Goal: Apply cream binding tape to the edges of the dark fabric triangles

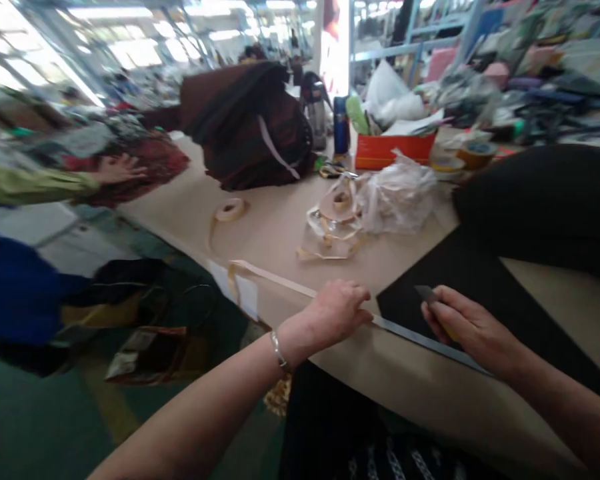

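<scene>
My left hand [336, 310], with a bracelet at its wrist, is closed with bent fingertips on a narrow beige tape [275, 280] along the table edge. From beneath those fingers a thin grey metal ruler [420, 339] runs rightward; how tape and ruler overlap there is hidden. My right hand [467, 327] is wrapped round a utility knife [425, 293], its blade pointing left above the ruler and a bit of yellow handle showing. A dark fabric piece [430, 280] lies just behind the ruler. The tape's loose length loops back toward a roll of tape [230, 209].
More tape rolls [339, 203] and a crumpled plastic bag [397, 193] lie mid-table. Behind stand a dark fabric bundle [245, 127] and an orange-red box [395, 150]. A dark roll [545, 207] bulks at right. Another person's hand [120, 169] rests on fabric at left.
</scene>
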Motion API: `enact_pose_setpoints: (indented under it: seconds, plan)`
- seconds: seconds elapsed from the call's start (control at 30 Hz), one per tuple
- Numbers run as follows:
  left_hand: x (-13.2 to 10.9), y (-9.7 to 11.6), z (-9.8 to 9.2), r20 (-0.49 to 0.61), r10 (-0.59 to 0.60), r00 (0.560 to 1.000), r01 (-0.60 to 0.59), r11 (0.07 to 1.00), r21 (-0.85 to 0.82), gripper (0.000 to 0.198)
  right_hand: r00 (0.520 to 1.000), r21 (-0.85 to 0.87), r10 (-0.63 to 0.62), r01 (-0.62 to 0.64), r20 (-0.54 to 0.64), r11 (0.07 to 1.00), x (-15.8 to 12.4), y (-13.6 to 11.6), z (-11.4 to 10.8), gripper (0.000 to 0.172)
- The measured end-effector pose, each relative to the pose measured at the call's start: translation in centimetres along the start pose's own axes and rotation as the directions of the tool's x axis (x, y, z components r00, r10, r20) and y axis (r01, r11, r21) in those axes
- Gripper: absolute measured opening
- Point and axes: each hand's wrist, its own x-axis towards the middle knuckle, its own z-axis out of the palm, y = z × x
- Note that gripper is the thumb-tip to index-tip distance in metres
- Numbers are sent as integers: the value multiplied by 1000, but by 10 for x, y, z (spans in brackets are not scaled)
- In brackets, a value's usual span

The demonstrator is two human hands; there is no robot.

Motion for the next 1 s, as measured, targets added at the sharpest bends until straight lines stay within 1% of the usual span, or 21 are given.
enact_pose_setpoints:
  seconds: [0.07,0.13,0.2,0.27,0.3,0.33,0.37,0.43,0.47,0.6,0.8,1.0]
  plan:
    - [8,8,9,-2,13,1000,-13,1000,-1,21,999,-3,6,-6,-37,1000,-1,-5,0,28]
    - [13,15,13,2,-1,1000,1,1000,26,16,999,-7,10,-10,-39,1000,-1,-11,4,24]
    - [16,20,13,12,-27,1000,27,997,66,14,998,4,68,-68,12,998,-3,-14,11,22]
    - [19,23,12,29,-51,998,47,994,101,14,988,27,137,-139,66,990,-3,-12,20,19]
    - [20,23,11,40,-57,998,52,992,114,14,984,36,161,-164,73,986,-3,-9,26,17]
    - [21,24,10,50,-60,997,54,991,125,14,982,43,174,-177,68,983,-2,-6,31,18]
    - [22,24,9,62,-61,996,52,990,133,13,983,43,178,-181,55,983,-1,-2,36,26]
    - [24,25,5,87,-55,995,42,989,143,12,985,22,172,-173,28,985,2,3,44,41]
    - [25,25,3,99,-51,994,36,989,147,11,986,2,163,-163,20,987,3,5,47,43]
    - [28,27,-3,142,-34,989,11,988,156,12,991,-120,126,-120,46,986,4,4,50,37]
    - [31,27,-8,186,-18,982,-10,989,147,13,996,-287,77,-58,53,956,3,-1,53,38]
    - [34,21,-6,196,8,981,-25,996,87,13,994,-405,90,-55,67,913,5,-7,56,36]
